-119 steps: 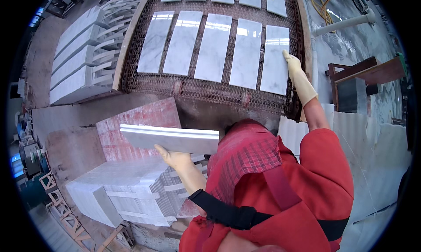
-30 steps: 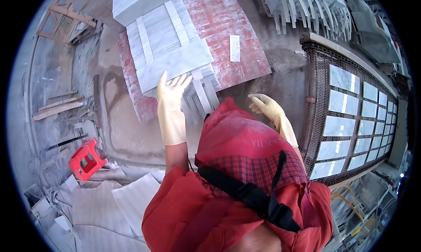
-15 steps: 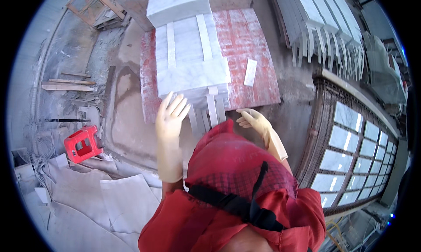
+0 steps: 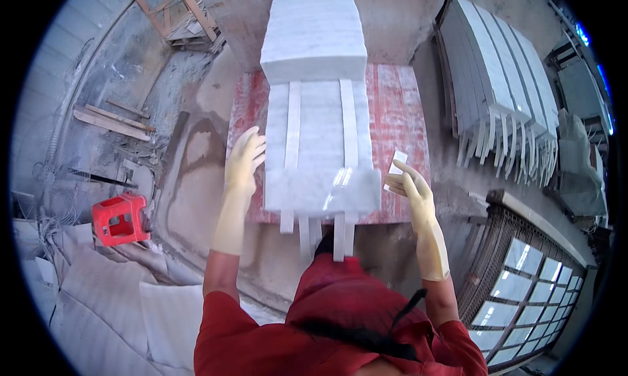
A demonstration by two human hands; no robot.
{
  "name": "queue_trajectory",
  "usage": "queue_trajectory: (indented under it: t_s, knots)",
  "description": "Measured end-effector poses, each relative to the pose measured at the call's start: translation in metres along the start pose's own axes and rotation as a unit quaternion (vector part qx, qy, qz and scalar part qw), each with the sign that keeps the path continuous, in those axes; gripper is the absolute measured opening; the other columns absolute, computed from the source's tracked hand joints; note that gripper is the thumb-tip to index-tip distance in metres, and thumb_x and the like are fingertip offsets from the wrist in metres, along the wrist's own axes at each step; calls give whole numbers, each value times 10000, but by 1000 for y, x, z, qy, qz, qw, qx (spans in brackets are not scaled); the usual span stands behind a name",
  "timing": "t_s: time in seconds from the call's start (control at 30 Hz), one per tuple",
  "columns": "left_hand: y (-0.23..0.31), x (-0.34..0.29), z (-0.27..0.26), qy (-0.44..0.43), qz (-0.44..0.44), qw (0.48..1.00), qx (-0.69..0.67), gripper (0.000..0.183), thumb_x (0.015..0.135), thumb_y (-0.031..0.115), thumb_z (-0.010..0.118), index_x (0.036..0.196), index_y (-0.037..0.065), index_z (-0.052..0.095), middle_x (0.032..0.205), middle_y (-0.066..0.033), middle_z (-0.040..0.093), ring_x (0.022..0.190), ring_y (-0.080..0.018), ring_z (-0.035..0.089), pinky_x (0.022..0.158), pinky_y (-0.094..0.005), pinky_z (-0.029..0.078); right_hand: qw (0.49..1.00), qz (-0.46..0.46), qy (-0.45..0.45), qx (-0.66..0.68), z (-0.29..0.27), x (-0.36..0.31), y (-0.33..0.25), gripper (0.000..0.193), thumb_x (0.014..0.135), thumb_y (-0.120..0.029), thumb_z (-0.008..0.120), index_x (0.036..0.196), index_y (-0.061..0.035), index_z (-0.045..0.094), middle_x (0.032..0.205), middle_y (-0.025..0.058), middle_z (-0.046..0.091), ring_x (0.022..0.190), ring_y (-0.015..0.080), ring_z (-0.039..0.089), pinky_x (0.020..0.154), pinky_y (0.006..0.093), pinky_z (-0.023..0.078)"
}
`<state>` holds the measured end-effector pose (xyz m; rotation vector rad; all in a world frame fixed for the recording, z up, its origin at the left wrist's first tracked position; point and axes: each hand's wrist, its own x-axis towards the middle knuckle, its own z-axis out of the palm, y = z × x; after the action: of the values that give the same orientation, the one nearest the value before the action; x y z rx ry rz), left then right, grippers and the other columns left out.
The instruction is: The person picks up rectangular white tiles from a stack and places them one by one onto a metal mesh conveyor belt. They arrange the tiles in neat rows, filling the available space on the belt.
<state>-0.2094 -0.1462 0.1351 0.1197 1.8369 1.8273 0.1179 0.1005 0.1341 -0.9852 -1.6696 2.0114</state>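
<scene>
A stack of white, grey-veined marble slabs (image 4: 319, 191) lies in front of me on a red, dusty board (image 4: 399, 101). Two pale strips (image 4: 292, 127) run lengthwise over its lower part, and more strip ends hang below its near edge. Beside the stack's left edge is my left hand (image 4: 244, 163) in a cream rubber glove, fingers stretched out and holding nothing. My right hand (image 4: 413, 189), gloved alike, is open off the right edge. Its fingers partly cover a small white piece (image 4: 399, 157) lying on the board; I see no grip on it.
A higher block of slabs (image 4: 314, 36) sits at the stack's far end. More slabs (image 4: 497, 62) with dangling strips stand far right. At the near right is a rack (image 4: 500, 199) of glossy tiles. A red plastic stool (image 4: 121, 220) and wooden planks (image 4: 112, 123) are on the left.
Both hands have reached forward and spread apart, from the stack's near edge to its left and right sides. The view has shifted, so the stack appears lower.
</scene>
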Motion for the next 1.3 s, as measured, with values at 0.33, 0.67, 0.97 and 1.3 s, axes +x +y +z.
queue_trajectory:
  t_s: [0.33, 0.67, 0.97, 1.3]
  knots:
    - [13, 296, 67, 88, 105, 978, 158, 813, 960, 552, 716, 1490, -40, 546, 1499, -231, 591, 1405, -325, 553, 1164, -412, 422, 980, -45, 75, -180, 70, 218, -52, 691, 1031, -311, 662, 1635, -84, 415, 1493, 167, 635, 1388, 257, 595, 1152, 373, 450]
    - [29, 345, 80, 30, 84, 988, 130, 728, 982, 551, 660, 1429, -22, 618, 1355, -217, 691, 1260, -318, 645, 1091, -421, 462, 977, -35, 98, -189, 88, 393, -47, 860, 857, -116, 805, 1615, -27, 409, 1416, 197, 649, 1326, 279, 616, 1127, 391, 462]
    - [25, 345, 77, 10, 88, 995, 41, 654, 1004, 461, 689, 1433, -30, 630, 1348, -180, 692, 1236, -252, 639, 1080, -387, 462, 970, -30, 168, -173, 97, 372, -27, 759, 818, -84, 834, 1513, 19, 549, 1311, 160, 703, 1202, 234, 666, 1042, 343, 503]
    - [27, 346, 70, -40, 63, 996, -48, 564, 1007, 314, 712, 1449, -27, 628, 1364, -124, 685, 1238, -192, 614, 1065, -327, 439, 982, -86, 102, -131, 105, 317, -2, 977, 794, -189, 915, 1607, 5, 410, 1460, 175, 615, 1378, 272, 574, 1160, 404, 451]
